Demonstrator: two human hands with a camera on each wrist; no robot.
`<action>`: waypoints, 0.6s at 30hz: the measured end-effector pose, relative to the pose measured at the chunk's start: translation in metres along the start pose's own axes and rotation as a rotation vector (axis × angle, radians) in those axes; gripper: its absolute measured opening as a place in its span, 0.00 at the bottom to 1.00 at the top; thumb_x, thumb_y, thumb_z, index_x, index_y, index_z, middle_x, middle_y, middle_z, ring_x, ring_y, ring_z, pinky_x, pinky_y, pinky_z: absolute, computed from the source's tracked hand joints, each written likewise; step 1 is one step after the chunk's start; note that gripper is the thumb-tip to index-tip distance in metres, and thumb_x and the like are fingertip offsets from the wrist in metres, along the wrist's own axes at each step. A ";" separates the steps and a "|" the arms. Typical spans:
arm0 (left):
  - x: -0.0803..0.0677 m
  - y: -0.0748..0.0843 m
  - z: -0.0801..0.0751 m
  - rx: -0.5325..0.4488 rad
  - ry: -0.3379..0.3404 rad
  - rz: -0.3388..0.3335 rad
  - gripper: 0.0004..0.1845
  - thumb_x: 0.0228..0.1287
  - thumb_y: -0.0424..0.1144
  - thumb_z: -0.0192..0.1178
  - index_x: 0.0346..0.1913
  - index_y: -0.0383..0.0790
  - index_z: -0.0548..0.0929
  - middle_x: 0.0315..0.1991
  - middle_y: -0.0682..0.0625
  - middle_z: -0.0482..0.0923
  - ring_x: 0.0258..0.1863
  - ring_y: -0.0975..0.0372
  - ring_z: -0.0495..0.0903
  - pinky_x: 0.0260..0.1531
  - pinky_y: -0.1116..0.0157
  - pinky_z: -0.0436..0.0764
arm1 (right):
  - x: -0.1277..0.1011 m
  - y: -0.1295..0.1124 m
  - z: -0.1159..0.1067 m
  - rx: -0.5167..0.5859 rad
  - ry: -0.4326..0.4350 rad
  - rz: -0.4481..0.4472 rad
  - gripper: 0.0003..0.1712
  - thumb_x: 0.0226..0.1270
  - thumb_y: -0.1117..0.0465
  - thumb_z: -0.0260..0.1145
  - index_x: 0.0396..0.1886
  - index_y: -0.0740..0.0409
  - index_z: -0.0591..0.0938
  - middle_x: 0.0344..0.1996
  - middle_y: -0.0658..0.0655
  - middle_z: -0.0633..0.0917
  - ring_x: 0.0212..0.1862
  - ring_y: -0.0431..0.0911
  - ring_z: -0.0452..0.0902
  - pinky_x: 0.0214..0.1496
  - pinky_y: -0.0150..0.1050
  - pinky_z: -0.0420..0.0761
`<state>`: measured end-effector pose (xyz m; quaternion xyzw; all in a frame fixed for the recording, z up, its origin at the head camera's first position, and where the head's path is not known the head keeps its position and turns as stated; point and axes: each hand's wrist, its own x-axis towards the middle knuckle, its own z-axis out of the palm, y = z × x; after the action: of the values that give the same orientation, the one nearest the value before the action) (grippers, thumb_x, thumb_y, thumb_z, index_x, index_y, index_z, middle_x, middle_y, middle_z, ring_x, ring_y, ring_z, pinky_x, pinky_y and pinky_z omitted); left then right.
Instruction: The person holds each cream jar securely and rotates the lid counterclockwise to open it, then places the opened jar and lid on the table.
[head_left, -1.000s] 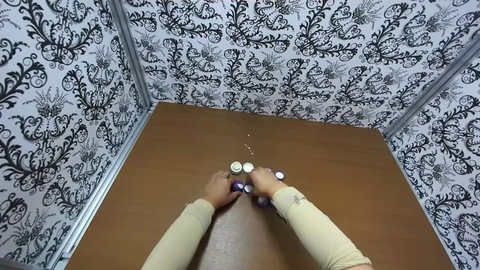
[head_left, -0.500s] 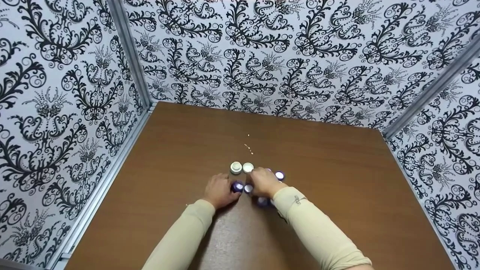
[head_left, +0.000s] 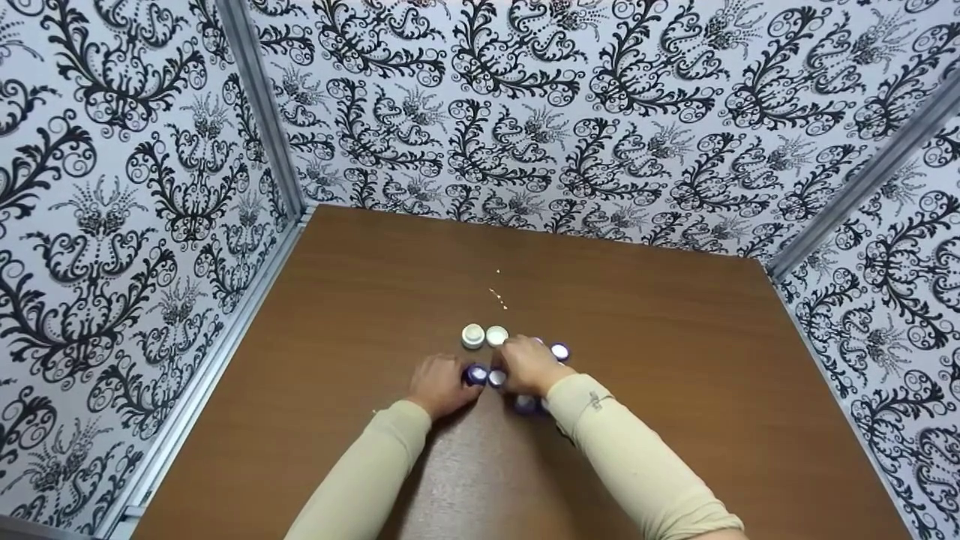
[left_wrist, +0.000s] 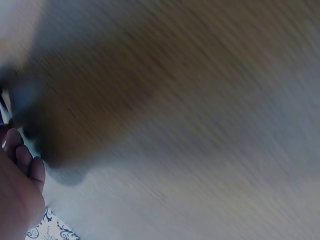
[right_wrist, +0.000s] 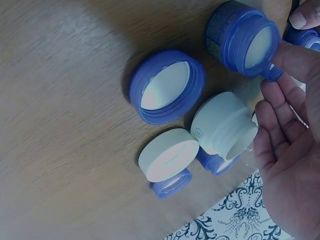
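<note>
On the desk, centre: a brown wood-grain desk (head_left: 337, 315) carries a cluster of small round plastic lids and jars, with both hands meeting over it.
Left hand: the left hand (head_left: 437, 385) sits at 9 o'clock of the cluster, knuckles up, its fingers curled against a small purple plastic jar (head_left: 475, 373); whether they actually grip it I cannot tell. The left wrist view is blurred and shows only fingertips (left_wrist: 22, 160) over the desk.
Right hand: the right hand (head_left: 529, 365) lies over the middle of the cluster; in the right wrist view its fingers (right_wrist: 280, 107) are relaxed and slightly bent, a fingertip touching the rim of a blue plastic jar (right_wrist: 242, 37) lying on its side. It holds nothing.
Blue lid: a wide blue plastic lid (right_wrist: 167, 86) rests open side up at 9 o'clock of the blue jar, apart from it.
White pieces: a white plastic jar (right_wrist: 225, 125) lies tilted just below the blue jar, beside a white round lid (right_wrist: 167, 161).
Far side: two white round caps (head_left: 484, 336) stand side by side at 12 o'clock of the hands.
Right edge: a purple cap with a pale top (head_left: 559, 351) sits at 2 o'clock of the right hand.
Surroundings: black-and-white patterned walls (head_left: 600, 112) enclose the desk.
</note>
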<state>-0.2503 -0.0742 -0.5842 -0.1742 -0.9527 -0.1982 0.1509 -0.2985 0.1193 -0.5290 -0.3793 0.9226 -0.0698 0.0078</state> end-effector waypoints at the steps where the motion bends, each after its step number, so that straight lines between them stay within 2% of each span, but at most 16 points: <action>1: 0.000 0.000 0.000 -0.001 -0.001 -0.001 0.15 0.48 0.52 0.70 0.27 0.43 0.84 0.22 0.49 0.79 0.28 0.50 0.81 0.31 0.51 0.78 | 0.000 0.000 0.000 -0.001 0.000 -0.001 0.11 0.39 0.59 0.79 0.25 0.54 0.87 0.22 0.47 0.82 0.33 0.52 0.79 0.36 0.51 0.78; 18: -0.001 -0.001 0.004 -0.005 0.009 -0.005 0.14 0.49 0.51 0.69 0.28 0.44 0.84 0.23 0.49 0.79 0.27 0.50 0.80 0.29 0.50 0.77 | 0.002 0.001 0.001 -0.038 -0.008 0.000 0.13 0.40 0.56 0.79 0.28 0.54 0.86 0.23 0.49 0.82 0.34 0.52 0.79 0.37 0.51 0.78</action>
<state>-0.2508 -0.0740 -0.5880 -0.1710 -0.9519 -0.2019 0.1543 -0.3001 0.1186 -0.5303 -0.3797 0.9237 -0.0508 0.0043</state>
